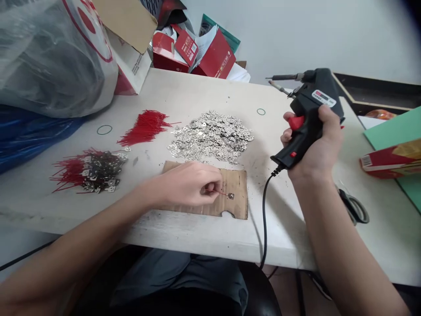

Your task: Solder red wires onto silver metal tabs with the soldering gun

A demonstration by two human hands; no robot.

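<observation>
Soldering gun (304,131) gripped in right hand (315,156); left hand (189,182) pinches red wire (223,193) at metal tab (231,196) on cardboard (238,208). Best hold wire steady, tab flat.

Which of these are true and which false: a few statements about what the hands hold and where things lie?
1. The right hand holds a black soldering gun with a red trigger. True.
2. The left hand is empty. False: it holds a thin red wire.
3. The heap of small silver metal pieces lies right of the bundle of loose red wires. True.
4. The gun's tip touches the brown cardboard. False: it is held away from it.
</observation>
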